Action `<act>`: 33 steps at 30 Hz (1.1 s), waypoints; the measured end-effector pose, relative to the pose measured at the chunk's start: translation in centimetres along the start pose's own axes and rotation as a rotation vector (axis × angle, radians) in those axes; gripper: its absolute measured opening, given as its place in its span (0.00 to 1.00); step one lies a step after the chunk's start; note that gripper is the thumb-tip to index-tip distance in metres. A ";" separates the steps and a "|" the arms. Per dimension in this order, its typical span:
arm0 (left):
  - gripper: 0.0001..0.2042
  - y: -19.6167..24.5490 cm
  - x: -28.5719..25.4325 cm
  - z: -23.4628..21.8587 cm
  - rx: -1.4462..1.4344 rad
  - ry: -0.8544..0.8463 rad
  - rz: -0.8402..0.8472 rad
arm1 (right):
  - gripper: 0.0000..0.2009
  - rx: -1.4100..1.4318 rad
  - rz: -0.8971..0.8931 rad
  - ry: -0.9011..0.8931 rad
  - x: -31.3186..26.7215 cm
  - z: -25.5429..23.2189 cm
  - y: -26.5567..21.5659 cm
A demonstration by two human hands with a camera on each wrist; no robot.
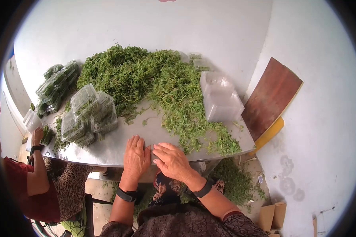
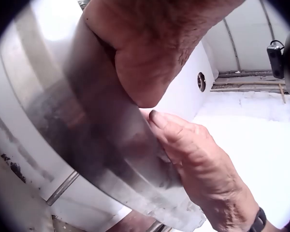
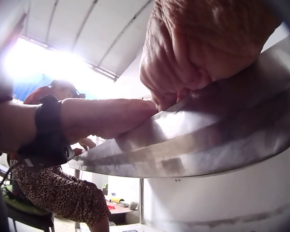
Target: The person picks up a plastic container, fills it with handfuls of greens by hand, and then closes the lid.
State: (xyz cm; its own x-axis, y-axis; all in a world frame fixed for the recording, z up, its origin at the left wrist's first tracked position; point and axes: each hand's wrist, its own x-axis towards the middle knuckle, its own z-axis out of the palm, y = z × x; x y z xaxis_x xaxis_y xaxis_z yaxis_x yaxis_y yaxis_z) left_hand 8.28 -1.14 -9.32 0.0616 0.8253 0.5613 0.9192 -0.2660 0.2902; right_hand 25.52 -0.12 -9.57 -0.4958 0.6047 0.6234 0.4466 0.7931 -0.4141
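Note:
Both hands rest at the near edge of the metal table, side by side. My left hand lies palm down, its fingers pointing away from me. My right hand is angled toward the left one, fingers extended, with a narrow gap between the two. Neither hand holds anything that shows. In the left wrist view the right hand lies over the table rim. In the right wrist view the left hand reaches to the rim beside the right hand. A big heap of green sprigs lies beyond them.
Filled clear boxes stand left of the hands, and more are piled farther left. Stacked empty clear containers stand right. Another person sits at the left, one hand by a container. Greens lie under the table.

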 end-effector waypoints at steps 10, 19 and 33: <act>0.11 0.5 0.9 0.2 -0.156 0.127 -0.051 | 0.15 -0.432 0.148 0.278 1.6 -10.7 4.0; 0.11 0.7 0.8 0.0 -0.160 0.134 -0.096 | 0.14 -0.606 0.195 0.263 2.6 -15.0 11.1; 0.10 0.9 1.0 -0.3 -0.207 0.155 -0.113 | 0.06 -0.504 0.189 0.223 4.5 -17.4 11.8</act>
State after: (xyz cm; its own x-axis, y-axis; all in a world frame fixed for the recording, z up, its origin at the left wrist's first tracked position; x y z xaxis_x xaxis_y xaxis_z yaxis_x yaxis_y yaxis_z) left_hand 9.05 -0.70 -8.30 -0.1120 0.7736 0.6237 0.8168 -0.2858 0.5011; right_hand 41.49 10.65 -0.15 -0.2285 0.6587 0.7169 0.8384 0.5075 -0.1991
